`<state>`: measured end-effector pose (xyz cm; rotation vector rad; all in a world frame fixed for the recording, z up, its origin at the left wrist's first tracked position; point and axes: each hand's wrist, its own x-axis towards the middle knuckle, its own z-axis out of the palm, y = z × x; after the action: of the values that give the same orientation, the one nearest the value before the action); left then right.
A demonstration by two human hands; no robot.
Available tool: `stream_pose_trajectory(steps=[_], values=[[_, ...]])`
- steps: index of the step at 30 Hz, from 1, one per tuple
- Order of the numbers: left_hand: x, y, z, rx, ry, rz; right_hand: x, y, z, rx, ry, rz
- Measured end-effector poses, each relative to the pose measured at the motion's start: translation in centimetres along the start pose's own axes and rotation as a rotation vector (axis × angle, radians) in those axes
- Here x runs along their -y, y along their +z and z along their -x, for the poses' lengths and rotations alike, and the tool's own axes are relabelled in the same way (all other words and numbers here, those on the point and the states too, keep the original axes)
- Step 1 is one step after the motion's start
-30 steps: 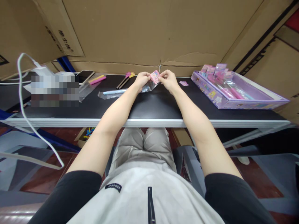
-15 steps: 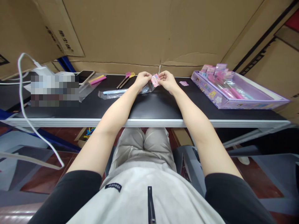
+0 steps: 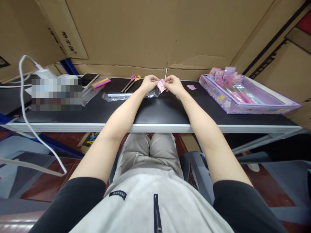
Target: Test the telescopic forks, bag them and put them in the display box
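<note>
Over the far middle of the black table (image 3: pixel 157 111), my left hand (image 3: pixel 148 83) and my right hand (image 3: pixel 174 83) meet, both pinching a small pink packet (image 3: pixel 161 84) between their fingertips. A clear plastic bag (image 3: pixel 126 95) with a light blue pen inside trails from under my left hand across the tabletop to the left. A small pink item (image 3: pixel 191 86) lies on the table just right of my right hand.
A purple tray (image 3: pixel 245 97) with pink packets and pens sits at the right. Pink and yellow small forks (image 3: pixel 132 81), two coloured sticks (image 3: pixel 101 82), a phone (image 3: pixel 88 77) and a white cable (image 3: pixel 29 123) lie at the left. Cardboard boxes stand behind.
Both hands have drawn slightly closer together around the pink packet, which sits lower and more covered by the fingers than before. Nothing else moved.
</note>
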<state>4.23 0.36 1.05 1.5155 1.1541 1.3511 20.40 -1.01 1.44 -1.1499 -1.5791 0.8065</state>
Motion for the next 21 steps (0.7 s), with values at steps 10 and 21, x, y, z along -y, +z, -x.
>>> stream_pose_trajectory(steps=[10,21], values=[[-0.6,0.3,0.6,-0.001,0.022,-0.01,0.2,-0.5,0.6,-0.065,-0.035,0.0],[-0.4,0.2,0.2,-0.03,-0.039,0.029,-1.5,-1.8,-2.1,-0.23,0.132,-0.194]])
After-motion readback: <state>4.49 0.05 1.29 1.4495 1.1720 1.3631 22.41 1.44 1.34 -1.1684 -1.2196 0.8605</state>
